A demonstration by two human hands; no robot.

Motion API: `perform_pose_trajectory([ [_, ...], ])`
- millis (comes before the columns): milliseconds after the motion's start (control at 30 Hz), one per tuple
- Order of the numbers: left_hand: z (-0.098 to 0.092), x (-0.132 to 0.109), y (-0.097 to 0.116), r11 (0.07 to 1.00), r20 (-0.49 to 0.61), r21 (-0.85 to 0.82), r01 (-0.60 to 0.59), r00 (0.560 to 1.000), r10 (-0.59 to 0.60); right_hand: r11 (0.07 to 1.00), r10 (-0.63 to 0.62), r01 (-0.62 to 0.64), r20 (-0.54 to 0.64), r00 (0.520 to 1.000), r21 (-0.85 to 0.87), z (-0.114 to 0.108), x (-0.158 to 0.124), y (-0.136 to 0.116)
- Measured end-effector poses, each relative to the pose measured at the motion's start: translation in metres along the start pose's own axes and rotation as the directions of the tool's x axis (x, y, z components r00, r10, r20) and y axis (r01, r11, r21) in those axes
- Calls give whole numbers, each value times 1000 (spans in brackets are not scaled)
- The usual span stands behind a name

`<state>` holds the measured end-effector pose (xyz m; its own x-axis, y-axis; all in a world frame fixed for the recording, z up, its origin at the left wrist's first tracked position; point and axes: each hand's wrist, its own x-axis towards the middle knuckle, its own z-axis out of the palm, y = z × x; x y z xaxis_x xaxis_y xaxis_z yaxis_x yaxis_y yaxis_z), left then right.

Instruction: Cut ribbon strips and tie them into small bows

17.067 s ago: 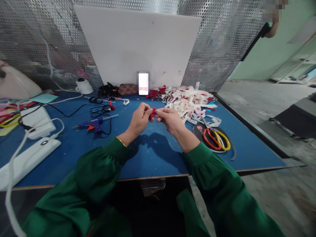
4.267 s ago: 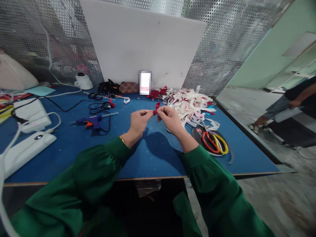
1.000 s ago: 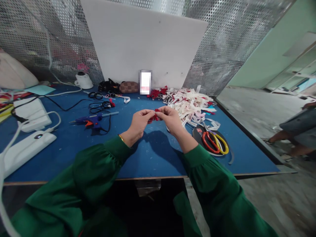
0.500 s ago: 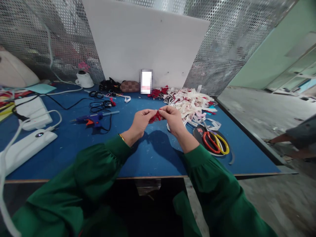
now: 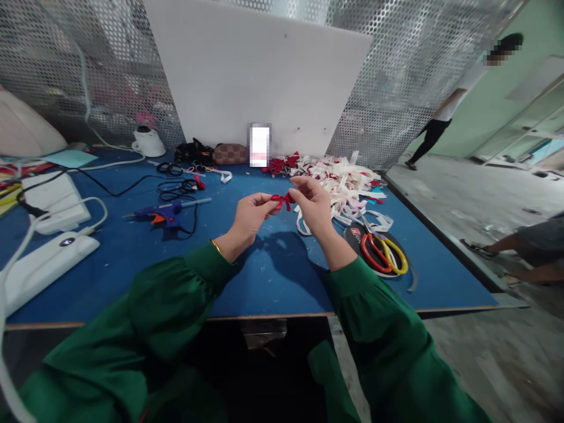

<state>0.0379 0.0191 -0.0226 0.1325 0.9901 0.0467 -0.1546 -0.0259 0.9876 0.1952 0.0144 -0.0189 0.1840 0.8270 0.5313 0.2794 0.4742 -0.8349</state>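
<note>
A small red ribbon bow point(image 5: 282, 202) is held up above the blue table, its loops and short tails showing. My left hand point(image 5: 252, 218) pinches the bow's left side between thumb and fingers. At its right loop is my right hand point(image 5: 314, 207), with the thumb against the ribbon and the index finger lifted a little above it; the other fingertips are partly hidden. To the right, scissors point(image 5: 382, 255) with red and yellow handles lie on a black ribbon spool point(image 5: 355, 235).
Loose white and red ribbon pieces point(image 5: 339, 176) are heaped at the back right. A blue glue gun point(image 5: 165, 214) lies left of my hands, near a white power strip point(image 5: 53, 267). A phone point(image 5: 259, 145) stands against the white board point(image 5: 264, 76). A person point(image 5: 445, 111) is at far right.
The red ribbon, bunched between both hands before, now shows as a spread bow. My right index finger has lifted. A walking person has come into view at the right.
</note>
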Motion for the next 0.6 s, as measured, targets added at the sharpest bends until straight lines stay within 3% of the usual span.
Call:
perform_pose_trajectory([
  [67, 1, -1, 2, 1000, 8, 13, -12, 1000, 12, 987, -109, 116, 74, 991, -107, -2, -1, -4],
  [167, 3, -3, 4, 998, 25, 34, -43, 999, 42, 967, -155, 189, 194, 969, -172, -2, -3, -7],
  [600, -2, 5, -11, 974, 24, 146, -175, 985, 173, 961, -73, 132, 241, 968, -243, 0, -4, -7],
])
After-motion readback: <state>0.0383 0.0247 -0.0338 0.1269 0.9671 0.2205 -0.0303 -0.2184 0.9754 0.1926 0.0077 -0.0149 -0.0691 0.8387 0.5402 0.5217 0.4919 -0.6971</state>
